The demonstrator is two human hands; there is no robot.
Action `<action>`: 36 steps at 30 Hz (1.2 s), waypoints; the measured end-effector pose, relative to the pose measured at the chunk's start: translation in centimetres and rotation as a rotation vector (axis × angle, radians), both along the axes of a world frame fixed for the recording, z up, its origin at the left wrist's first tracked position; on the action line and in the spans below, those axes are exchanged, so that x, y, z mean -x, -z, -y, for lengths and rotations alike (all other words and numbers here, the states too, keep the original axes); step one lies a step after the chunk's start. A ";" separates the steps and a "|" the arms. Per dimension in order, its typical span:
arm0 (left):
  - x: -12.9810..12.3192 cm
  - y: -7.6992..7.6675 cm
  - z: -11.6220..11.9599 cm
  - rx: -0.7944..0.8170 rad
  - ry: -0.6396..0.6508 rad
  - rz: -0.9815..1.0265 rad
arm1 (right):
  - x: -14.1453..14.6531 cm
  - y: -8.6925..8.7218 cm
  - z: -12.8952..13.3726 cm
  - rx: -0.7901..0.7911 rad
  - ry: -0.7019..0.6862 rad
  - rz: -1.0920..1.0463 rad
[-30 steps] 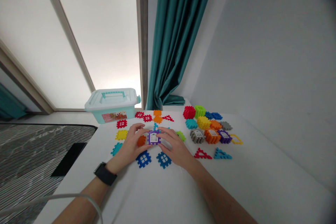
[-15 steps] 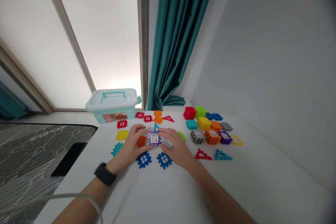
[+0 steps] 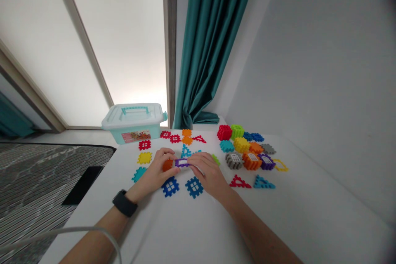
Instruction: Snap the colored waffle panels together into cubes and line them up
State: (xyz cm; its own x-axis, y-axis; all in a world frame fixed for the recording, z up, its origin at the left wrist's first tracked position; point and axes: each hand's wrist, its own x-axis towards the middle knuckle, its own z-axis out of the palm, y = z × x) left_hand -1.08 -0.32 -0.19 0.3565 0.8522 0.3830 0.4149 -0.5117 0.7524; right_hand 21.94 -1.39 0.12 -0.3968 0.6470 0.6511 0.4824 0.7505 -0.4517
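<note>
Between my two hands is a purple toothed building tile with a pale middle, tilted so that it shows as a narrow band. My left hand grips its left edge with thumb and fingers. At the right edge, my right hand holds it the same way. An orange tile lies partly hidden behind my left fingers. Just below the hands are a blue window tile and a darker teal-blue window tile. Beyond the purple tile lies a light-blue triangle piece.
A lidded teal box stands at the back left. Stacked tiles in several colours, among them a grey stack and an orange stack, sit to the right. A red triangle lies in front of them. A white cable crosses my left forearm.
The purple tile has tipped from facing me to nearly edge-on. Both hands keep hold of it, and more of the light-blue triangle shows behind.
</note>
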 end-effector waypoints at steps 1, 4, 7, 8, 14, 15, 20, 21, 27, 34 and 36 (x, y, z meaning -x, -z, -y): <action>0.0 -0.1 0.0 0.023 0.015 0.001 | 0.2 0.0 0.0 0.058 0.019 -0.059; -0.1 -0.5 -0.1 0.097 0.057 0.030 | 0.9 0.3 0.0 0.339 0.056 -0.270; -0.2 -0.8 -0.2 0.164 0.088 0.084 | 1.5 0.6 -0.1 0.674 -0.011 -0.505; -0.2 -0.9 -0.2 0.181 0.099 0.098 | 1.6 0.7 -0.1 0.752 -0.038 -0.571; -0.1 -1.1 0.1 0.103 0.118 0.024 | 1.7 0.1 -0.1 0.933 -0.026 -0.729; 0.0 -1.1 0.2 0.042 0.095 -0.008 | 1.7 0.0 -0.1 0.939 -0.011 -0.726; 0.1 -0.4 0.5 -0.247 0.000 -0.216 | 1.6 0.0 -0.2 0.914 0.042 -0.727; 0.1 -0.3 0.5 -0.282 -0.008 -0.249 | 1.6 0.0 -0.2 0.923 0.037 -0.730; 0.2 -0.4 0.5 -0.398 -0.032 -0.291 | 1.5 -0.6 0.0 0.943 0.020 -0.733; 0.8 -0.5 0.3 -0.509 -0.038 -0.284 | 1.1 -0.5 -0.2 1.042 -0.029 -0.800; 0.9 -0.5 0.2 -0.526 -0.041 -0.288 | 1.0 -0.3 -0.3 1.063 -0.051 -0.794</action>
State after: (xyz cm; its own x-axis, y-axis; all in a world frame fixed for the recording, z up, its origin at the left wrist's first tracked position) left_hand -2.00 -0.55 0.30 0.4795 0.5898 0.6498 0.5917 -0.7641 0.2570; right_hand 20.99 -1.10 0.39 -0.1851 0.9781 -0.0949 -0.2016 -0.1323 -0.9705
